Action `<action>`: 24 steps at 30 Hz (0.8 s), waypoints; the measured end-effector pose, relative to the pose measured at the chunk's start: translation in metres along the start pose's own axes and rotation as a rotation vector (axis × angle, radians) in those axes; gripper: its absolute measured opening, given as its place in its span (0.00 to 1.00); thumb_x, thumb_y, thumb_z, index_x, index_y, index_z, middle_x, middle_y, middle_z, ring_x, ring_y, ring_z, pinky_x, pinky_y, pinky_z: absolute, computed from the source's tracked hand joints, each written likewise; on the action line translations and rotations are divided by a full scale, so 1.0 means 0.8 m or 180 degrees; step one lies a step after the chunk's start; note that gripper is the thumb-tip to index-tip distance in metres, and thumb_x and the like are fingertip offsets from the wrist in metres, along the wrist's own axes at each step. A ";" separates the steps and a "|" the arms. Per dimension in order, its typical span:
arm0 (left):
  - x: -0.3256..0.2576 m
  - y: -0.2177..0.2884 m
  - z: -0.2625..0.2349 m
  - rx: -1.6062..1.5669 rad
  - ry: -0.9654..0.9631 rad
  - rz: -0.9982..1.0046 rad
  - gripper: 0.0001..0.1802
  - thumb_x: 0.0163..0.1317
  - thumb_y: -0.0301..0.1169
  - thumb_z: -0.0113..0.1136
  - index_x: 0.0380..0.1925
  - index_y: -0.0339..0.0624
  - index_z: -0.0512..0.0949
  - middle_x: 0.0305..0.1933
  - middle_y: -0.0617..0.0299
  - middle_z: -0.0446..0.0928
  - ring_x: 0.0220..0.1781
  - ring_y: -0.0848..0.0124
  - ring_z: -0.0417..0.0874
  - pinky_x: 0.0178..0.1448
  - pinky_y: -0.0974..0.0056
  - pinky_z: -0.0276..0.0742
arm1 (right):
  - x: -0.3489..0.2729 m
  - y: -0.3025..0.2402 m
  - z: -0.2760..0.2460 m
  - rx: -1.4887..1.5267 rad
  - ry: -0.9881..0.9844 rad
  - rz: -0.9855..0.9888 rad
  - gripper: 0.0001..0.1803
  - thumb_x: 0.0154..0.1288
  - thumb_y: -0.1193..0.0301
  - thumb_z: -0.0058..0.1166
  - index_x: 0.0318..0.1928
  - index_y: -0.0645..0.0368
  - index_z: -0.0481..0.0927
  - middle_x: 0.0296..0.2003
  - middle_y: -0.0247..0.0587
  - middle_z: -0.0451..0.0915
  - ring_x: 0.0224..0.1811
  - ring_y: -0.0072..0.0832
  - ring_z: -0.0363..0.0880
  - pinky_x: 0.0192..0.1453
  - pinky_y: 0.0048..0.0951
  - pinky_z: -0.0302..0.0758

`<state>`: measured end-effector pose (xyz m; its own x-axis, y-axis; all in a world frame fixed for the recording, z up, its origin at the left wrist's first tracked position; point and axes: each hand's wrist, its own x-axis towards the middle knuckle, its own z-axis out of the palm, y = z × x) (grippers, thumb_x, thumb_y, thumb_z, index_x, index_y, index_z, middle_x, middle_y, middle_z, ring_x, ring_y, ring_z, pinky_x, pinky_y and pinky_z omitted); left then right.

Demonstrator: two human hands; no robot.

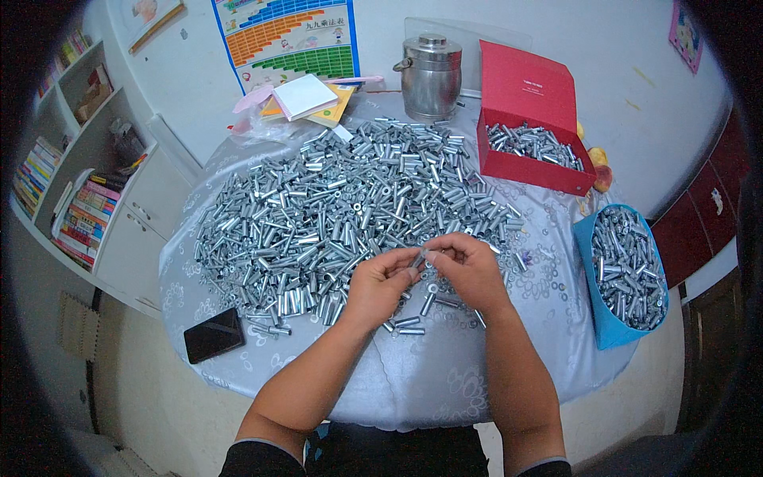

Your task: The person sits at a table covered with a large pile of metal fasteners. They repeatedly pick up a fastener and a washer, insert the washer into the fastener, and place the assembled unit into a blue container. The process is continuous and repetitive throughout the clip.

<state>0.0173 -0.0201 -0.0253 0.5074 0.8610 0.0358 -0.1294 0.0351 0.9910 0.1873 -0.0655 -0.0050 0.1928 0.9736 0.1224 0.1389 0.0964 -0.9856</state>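
1. At the near edge of the heap, the left hand [380, 285] and right hand [470, 274] meet over the desk [433, 370]; a small metal piece [418, 259] is between them.
2. The fingers of both hands are closed in a pinch: the left thumb and forefinger grip the piece from one side, and the right fingertips meet it at its upper end.
3. How far along: the handling looks to be midway, with this one piece in hand and a very large heap of loose metal parts [318, 215], mostly short silvery tubes and pins, spread across the desk.
4. Done, as far as can be judged: the open red box [532, 171] at the back right carries a good load of similar parts, and the blue bin [616, 337] at the right edge is filled well up. Whether these are finished pieces or stock is unclear.
5. Left: the heap far outweighs the single piece being held, so much seems to lie ahead.
6. Hard to make out: the fingertips cover much of the held piece, so whether it is one part or two fitted together cannot be told.
7. Lower layers of the heap and both containers are hidden; small rings at the right blend into the patterned cloth [556, 342].
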 end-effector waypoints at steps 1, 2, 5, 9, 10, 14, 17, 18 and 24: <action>0.000 -0.001 0.000 -0.0039 -0.0010 0.0019 0.19 0.60 0.17 0.57 0.53 0.33 0.76 0.45 0.56 0.81 0.46 0.72 0.82 0.50 0.68 0.78 | -0.001 -0.005 0.001 -0.0014 0.0003 -0.0009 0.09 0.61 0.73 0.58 0.40 0.64 0.83 0.30 0.35 0.81 0.29 0.17 0.76 0.34 0.20 0.73; 0.000 -0.001 0.000 -0.0079 -0.0021 0.0039 0.19 0.60 0.17 0.56 0.54 0.33 0.75 0.46 0.55 0.81 0.46 0.71 0.82 0.50 0.68 0.79 | -0.002 -0.008 0.001 -0.0028 0.0007 -0.0018 0.09 0.61 0.73 0.59 0.40 0.64 0.83 0.30 0.35 0.81 0.30 0.18 0.76 0.35 0.21 0.73; 0.002 -0.002 0.002 -0.0303 0.0065 0.0039 0.21 0.61 0.17 0.55 0.56 0.33 0.73 0.47 0.54 0.81 0.47 0.70 0.82 0.51 0.67 0.79 | -0.002 -0.005 -0.005 -0.0629 -0.0044 -0.0381 0.08 0.61 0.72 0.59 0.39 0.62 0.83 0.30 0.36 0.80 0.33 0.21 0.77 0.37 0.23 0.72; 0.003 0.003 0.001 -0.0438 0.0202 0.0065 0.23 0.61 0.15 0.53 0.57 0.34 0.72 0.48 0.52 0.80 0.49 0.69 0.82 0.51 0.67 0.80 | 0.005 0.005 -0.019 -0.1153 0.0569 -0.0519 0.08 0.58 0.72 0.59 0.38 0.61 0.84 0.30 0.42 0.79 0.36 0.33 0.79 0.41 0.32 0.74; 0.004 0.002 0.001 -0.0450 0.0191 0.0114 0.22 0.61 0.15 0.53 0.57 0.34 0.72 0.48 0.51 0.80 0.49 0.67 0.83 0.51 0.67 0.80 | 0.006 0.014 -0.025 -0.1526 0.0490 -0.0667 0.08 0.57 0.72 0.59 0.37 0.61 0.83 0.30 0.43 0.79 0.36 0.37 0.79 0.42 0.34 0.74; 0.004 0.000 0.002 -0.0459 0.0245 0.0117 0.22 0.61 0.15 0.53 0.57 0.34 0.72 0.48 0.51 0.80 0.50 0.66 0.83 0.52 0.66 0.81 | 0.009 0.028 -0.016 -0.2432 0.0165 -0.0557 0.08 0.55 0.69 0.60 0.36 0.57 0.84 0.32 0.48 0.79 0.38 0.45 0.79 0.44 0.41 0.75; 0.005 -0.002 0.000 -0.0484 0.0251 0.0102 0.21 0.62 0.15 0.53 0.57 0.34 0.72 0.48 0.51 0.80 0.50 0.66 0.83 0.52 0.65 0.81 | 0.009 0.022 -0.010 -0.2708 0.0058 -0.0430 0.08 0.55 0.67 0.60 0.36 0.54 0.84 0.32 0.49 0.79 0.39 0.46 0.79 0.44 0.43 0.75; 0.005 -0.002 0.001 -0.0487 0.0253 0.0108 0.21 0.61 0.15 0.53 0.57 0.33 0.72 0.48 0.51 0.80 0.50 0.66 0.83 0.52 0.65 0.81 | 0.009 0.021 -0.010 -0.2684 0.0051 -0.0418 0.08 0.55 0.67 0.59 0.36 0.54 0.84 0.32 0.49 0.79 0.39 0.46 0.79 0.44 0.43 0.75; 0.006 -0.006 0.000 -0.0269 0.0223 0.0052 0.21 0.61 0.15 0.53 0.56 0.34 0.73 0.48 0.52 0.80 0.49 0.67 0.82 0.52 0.66 0.80 | 0.011 0.030 -0.011 -0.1205 0.0325 -0.0224 0.07 0.59 0.71 0.60 0.35 0.61 0.81 0.27 0.37 0.78 0.29 0.29 0.77 0.35 0.30 0.73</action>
<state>0.0205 -0.0164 -0.0299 0.4442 0.8950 0.0399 -0.2102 0.0608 0.9758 0.2005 -0.0565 -0.0266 0.2631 0.9399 0.2178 0.4998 0.0603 -0.8640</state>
